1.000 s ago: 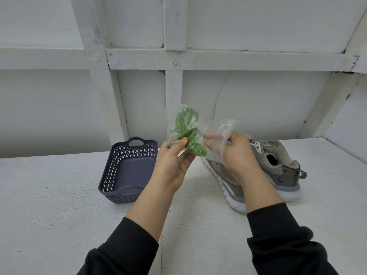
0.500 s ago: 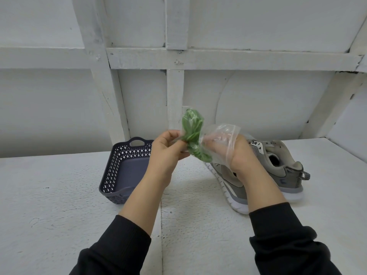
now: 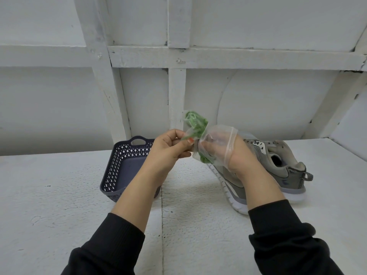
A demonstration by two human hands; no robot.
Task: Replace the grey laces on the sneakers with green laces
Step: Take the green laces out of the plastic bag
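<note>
A bundle of green laces (image 3: 195, 123) sits in a clear plastic bag (image 3: 220, 135) held up over the table's middle. My left hand (image 3: 168, 148) pinches the bag and laces at their left end. My right hand (image 3: 236, 153) has its fingers pushed inside the bag, which covers them up to the knuckles, and they curl around the laces there. Behind my right hand two grey sneakers (image 3: 278, 165) with white soles lie on the table, partly hidden by my wrist. No laces show on them.
A dark blue perforated plastic basket (image 3: 121, 171) stands on the white table (image 3: 59, 195) to the left of my left forearm. White wooden beams and a wall close off the back.
My right hand has slid deeper into the bag, which now covers its fingers. The green bundle shifted slightly right and the bag's far end bunched up above my hands.
</note>
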